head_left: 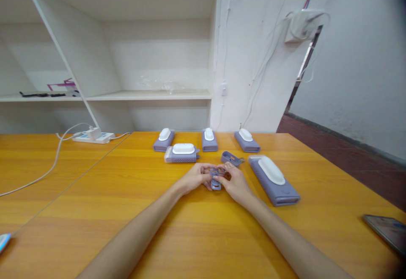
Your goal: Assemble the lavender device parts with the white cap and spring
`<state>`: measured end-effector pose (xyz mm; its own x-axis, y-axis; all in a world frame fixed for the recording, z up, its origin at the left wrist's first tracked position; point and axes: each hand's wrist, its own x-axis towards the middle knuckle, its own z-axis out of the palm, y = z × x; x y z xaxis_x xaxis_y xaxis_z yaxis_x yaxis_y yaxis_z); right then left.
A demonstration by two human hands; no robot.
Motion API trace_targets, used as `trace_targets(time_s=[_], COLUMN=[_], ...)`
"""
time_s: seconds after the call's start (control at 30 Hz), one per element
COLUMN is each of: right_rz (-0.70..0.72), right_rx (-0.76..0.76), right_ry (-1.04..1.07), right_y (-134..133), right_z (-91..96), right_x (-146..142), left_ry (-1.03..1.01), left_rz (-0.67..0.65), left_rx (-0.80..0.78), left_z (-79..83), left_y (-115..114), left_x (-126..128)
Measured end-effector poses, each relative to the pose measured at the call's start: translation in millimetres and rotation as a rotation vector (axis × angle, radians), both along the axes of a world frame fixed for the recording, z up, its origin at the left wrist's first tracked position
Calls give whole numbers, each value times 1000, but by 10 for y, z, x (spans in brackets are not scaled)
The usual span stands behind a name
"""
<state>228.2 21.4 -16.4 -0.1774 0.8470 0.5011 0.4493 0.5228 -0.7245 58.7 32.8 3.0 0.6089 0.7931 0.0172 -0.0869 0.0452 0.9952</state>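
Shelving (149,95), white and built into the wall, rises behind a wide wooden table (177,236). Five lavender devices with white pads sit at its far side; the largest device (273,180) lies just right of the hands. A phone (388,231) rests at the right edge, a power strip (91,136) far left. At centre, the left hand (194,178) and right hand (234,182) meet, both pinching a small lavender part (215,178), half hidden by fingers. A second small piece (231,158) lies just beyond.

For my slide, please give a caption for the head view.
Both hands, left hand and right hand, hold a small purple part over the wooden table.
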Motion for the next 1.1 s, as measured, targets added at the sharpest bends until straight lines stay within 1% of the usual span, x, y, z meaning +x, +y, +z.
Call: trace_targets(time_s=[0.1, 0.27, 0.37, 0.5, 0.93, 1.1], right_rz=[3, -16, -3, 46, 66, 29], right_rx=[21, 8, -16, -88, -115, -85], right_ry=[9, -22, 39, 136, 195, 130], right_y=[-3, -3, 3, 17, 23, 51], right_z=[17, 30, 21, 5, -4, -38], right_x=[11, 27, 31, 47, 59, 64], left_ry=[-12, -49, -44, -38, -37, -1], left_rz=[2, 121, 148, 191, 227, 213], left_rx=[-9, -29, -29, -25, 13, 19], left_z=[-12, -68, -79, -85, -97, -105], left_y=[5, 30, 25, 17, 14, 26], left_x=[6, 35, 50, 65, 85, 78])
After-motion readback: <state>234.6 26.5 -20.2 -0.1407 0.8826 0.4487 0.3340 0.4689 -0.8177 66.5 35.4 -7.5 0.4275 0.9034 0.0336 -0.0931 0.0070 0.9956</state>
